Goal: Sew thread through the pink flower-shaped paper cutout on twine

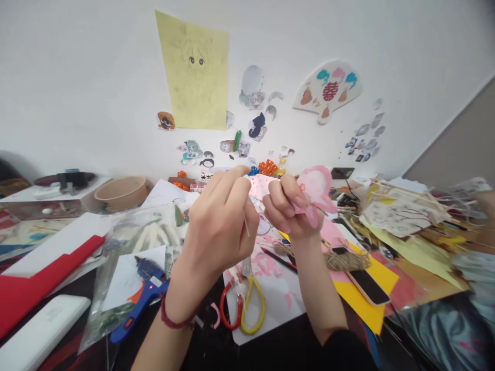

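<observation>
Looking from the largest thing to the smallest:

Wall: white, with a yellow sheet and a paper fan stuck on it, high enough that they do not take space from the work below.
Desk: dark and very crowded; papers, bags and tools lie all around the middle, so everything is near to the hands.
Red board: flat at the left edge, well apart from the hands.
Bowl: upright at the back left, near the wall.
Glue gun: blue, lying on a plastic bag, left of the left wrist, its nozzle toward the person.
Scissors: red and yellow handles, on white paper just under the hands, the handles toward the person, easy to pick up.
Phone: face up on yellow paper at the right.
Twine: a loose bundle just beside the right forearm.
Left hand: raised above the desk, fingers closed narrow on a thin stick, which points down.
Right hand: raised just beside the left, pinching a pink cutout at its lower part, so its face stays free.
Pink cutout: in the air above the desk middle, near the stick; if they touch, I cannot tell.
</observation>
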The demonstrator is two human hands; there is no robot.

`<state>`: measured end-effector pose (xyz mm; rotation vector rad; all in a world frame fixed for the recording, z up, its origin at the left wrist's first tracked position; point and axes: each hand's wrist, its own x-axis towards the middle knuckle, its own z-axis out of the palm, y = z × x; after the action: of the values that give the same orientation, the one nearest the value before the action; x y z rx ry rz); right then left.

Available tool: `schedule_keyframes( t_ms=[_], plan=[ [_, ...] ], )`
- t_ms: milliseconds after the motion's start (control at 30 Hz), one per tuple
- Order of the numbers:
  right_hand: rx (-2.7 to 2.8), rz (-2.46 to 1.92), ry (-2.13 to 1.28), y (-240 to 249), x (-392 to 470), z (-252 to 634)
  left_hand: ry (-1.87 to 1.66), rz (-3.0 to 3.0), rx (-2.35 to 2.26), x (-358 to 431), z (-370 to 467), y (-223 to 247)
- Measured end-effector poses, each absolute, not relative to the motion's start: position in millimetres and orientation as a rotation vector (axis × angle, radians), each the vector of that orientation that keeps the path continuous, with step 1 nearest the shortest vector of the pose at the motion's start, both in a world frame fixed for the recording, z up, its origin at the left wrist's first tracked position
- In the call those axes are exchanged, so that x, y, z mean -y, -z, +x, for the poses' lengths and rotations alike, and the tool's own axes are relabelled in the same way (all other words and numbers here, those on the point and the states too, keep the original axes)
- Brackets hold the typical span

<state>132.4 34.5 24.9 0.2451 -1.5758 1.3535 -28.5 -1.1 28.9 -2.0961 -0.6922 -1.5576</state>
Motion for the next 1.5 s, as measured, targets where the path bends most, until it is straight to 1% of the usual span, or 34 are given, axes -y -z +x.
schedule_keyframes(
  t_ms=[167,267,433,600,667,833,967,1167,1500],
  plan=[
    [1.526,0.116,-1.375,-24,-31,132,1.890,-2.244,0.703,0,-25,-25],
    [1.479,0.044,-1.381,-25,-28,131,2.118,-2.234,0.747,0,-23,-25],
    [1.442,-0.039,-1.384,-26,-24,130,2.238,-2.197,0.848,-2,-24,-25],
    [1.402,-0.103,-1.409,-26,-22,130,2.524,-2.277,0.746,-8,-20,-22],
    [1.396,-0.140,-1.414,-25,-21,129,2.581,-2.359,0.686,-7,-18,-22],
    [1.356,-0.206,-1.417,-20,-20,124,2.544,-2.509,0.603,0,-16,-24],
    [1.349,-0.200,-1.403,-19,-16,122,2.404,-2.597,0.650,2,-17,-24],
    [1.323,-0.222,-1.359,-22,-7,122,2.331,-2.499,0.628,-5,-19,-22],
    [1.390,-0.389,-1.258,-22,-2,125,2.143,-2.405,0.601,-2,-26,-26]
  ],
)
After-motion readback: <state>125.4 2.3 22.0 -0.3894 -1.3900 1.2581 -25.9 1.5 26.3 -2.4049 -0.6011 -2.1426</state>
